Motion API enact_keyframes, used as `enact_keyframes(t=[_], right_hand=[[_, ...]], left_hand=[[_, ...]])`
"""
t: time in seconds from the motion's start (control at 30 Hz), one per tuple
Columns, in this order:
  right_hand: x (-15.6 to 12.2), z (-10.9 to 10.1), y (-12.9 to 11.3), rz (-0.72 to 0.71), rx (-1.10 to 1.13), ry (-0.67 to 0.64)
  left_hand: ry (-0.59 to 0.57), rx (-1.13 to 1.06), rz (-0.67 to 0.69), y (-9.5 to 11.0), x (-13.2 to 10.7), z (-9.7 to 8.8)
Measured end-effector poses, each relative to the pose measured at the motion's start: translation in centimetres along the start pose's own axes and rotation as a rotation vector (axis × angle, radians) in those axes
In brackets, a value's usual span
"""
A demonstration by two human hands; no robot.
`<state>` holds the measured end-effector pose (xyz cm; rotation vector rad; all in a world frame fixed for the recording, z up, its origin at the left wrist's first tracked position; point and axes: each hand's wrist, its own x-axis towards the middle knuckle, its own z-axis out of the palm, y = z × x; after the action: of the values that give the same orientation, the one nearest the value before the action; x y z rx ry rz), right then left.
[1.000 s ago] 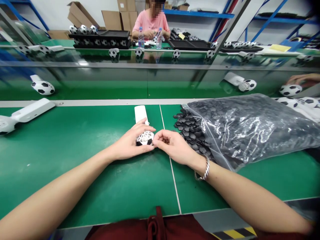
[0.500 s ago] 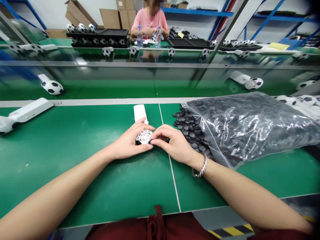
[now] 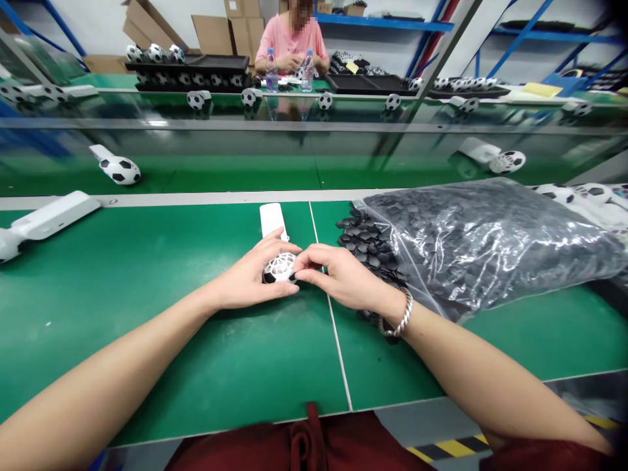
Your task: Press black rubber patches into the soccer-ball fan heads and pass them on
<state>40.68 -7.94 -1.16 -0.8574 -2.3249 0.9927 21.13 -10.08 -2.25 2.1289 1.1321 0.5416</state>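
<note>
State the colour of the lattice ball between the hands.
White; the lattice ball shows best in head view.

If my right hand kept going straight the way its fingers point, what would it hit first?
The white lattice ball, cupped in the left hand. The right hand seems to touch it with its fingertips, though depth is unclear.

White plastic ball shell (image 3: 279,266) matt; bag (image 3: 490,242) glossy film; table (image 3: 147,288) matt green.

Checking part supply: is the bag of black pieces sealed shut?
No, black pieces spill from the open bag onto the table beside the right hand.
</note>
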Motion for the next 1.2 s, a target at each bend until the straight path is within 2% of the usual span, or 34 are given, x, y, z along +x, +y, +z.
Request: enact_keyframes(t=[0.23,0.37,0.47,0.57,0.63,0.73,0.8,0.9,1.03,1.1,1.2], right_hand=[[0.5,0.9,0.7,0.064,0.207,0.110],[1.1,1.3,1.4,0.184,0.413,0.057],[1.3,1.5,1.6,0.205,0.436,0.037],[1.0,0.8,1.4,0.198,0.285,0.019],[0.5,-0.3,1.0,0.204,0.021,-0.011],[-0.4,-2.1,1.0,0.308,-0.450,-0.036],[-0.8,-2.8,1.3,0.364,-0.600,-0.063],[-0.8,-3.0,2.0,0.342,-0.585,-0.119],[-0.6,-2.8,2.2,0.295,-0.545,-0.095],[-0.6,-2.8,2.2,0.283,-0.564,-0.088],[-0.7,-2.8,2.2,0.247,-0.619,-0.082]], left_hand=[[0.011,-0.013,-0.016,0.1,0.1,0.2],[0.030,-0.006,-0.005,0.1,0.2,0.2],[0.042,-0.004,-0.006,0.3,0.3,0.2],[0.055,-0.009,-0.021,0.4,0.3,0.2],[0.050,-0.018,-0.019,0.4,0.2,0.3],[0.071,-0.019,-0.006,0.2,0.1,0.6],[0.106,-0.009,0.000,0.2,0.1,0.9],[0.151,0.026,0.001,0.2,0.1,1.3],[0.261,0.102,-0.170,0.6,-0.1,1.3],[0.248,0.082,-0.227,0.6,-0.2,1.0],[0.157,0.015,-0.185,0.5,-0.2,0.2]])
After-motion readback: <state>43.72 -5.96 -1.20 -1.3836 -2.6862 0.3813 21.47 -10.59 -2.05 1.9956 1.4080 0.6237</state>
